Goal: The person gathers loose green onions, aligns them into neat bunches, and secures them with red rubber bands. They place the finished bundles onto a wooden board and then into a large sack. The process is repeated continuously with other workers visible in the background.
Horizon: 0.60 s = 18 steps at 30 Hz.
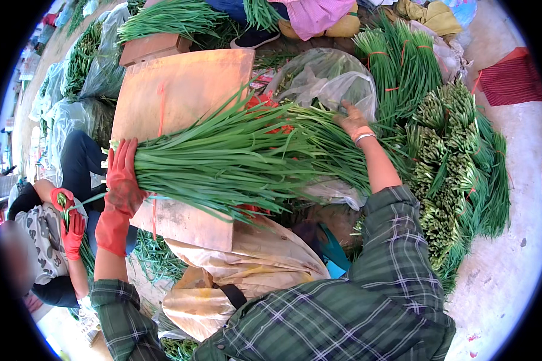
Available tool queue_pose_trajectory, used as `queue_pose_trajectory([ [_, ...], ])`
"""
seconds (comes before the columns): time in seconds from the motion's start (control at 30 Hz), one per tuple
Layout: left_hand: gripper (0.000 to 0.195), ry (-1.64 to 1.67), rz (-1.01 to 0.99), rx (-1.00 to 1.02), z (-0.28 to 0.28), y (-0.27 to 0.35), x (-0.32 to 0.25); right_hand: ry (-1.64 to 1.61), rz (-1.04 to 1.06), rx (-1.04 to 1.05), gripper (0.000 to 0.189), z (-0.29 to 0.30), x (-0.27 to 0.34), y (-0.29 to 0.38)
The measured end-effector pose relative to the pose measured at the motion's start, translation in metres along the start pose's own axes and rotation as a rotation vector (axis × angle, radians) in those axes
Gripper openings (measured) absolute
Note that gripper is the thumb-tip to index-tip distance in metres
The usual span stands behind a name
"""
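My left hand (125, 180), in a red rubber glove, clasps the pale stalk end of a large bunch of garlic chives (221, 158). The bunch lies across a wooden board (180, 99), its leaf tips spread to the right past the board's edge. An orange tie string (161, 113) runs over the board and passes beneath the leaves. At the right, my right hand (354, 121), with a silver bracelet at the wrist, is at the stalk end of a loose heap of chives (329, 144). Its fingers are partly hidden, so its hold is unclear.
Tied chive bundles (451, 180) are stacked at the right, with more bundles (397, 63) behind. A clear plastic bag (325, 76) stands beyond my right hand. A co-worker in red gloves (72, 230) sits at the left holding chives. Another person's shoe (255, 38) is at the top.
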<state>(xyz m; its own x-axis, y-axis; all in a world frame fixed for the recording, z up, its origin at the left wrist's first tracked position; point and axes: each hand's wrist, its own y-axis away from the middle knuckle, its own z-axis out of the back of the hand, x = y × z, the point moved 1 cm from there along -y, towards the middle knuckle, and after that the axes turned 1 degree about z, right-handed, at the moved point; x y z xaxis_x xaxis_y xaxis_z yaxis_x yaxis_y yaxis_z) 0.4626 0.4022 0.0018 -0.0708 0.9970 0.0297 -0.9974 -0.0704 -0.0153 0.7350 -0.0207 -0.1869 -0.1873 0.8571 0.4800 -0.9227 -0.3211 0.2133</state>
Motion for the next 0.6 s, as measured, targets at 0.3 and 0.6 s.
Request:
queue_pose_trajectory([
  [0.3,0.088,-0.043,-0.023,0.005,-0.002,0.001,0.003,0.495,0.026,0.325,0.074,-0.022,0.044,0.006],
  [0.6,0.089,-0.033,-0.027,-0.026,-0.004,0.002,0.003,0.135,0.027,0.353,0.056,-0.041,0.045,-0.013],
])
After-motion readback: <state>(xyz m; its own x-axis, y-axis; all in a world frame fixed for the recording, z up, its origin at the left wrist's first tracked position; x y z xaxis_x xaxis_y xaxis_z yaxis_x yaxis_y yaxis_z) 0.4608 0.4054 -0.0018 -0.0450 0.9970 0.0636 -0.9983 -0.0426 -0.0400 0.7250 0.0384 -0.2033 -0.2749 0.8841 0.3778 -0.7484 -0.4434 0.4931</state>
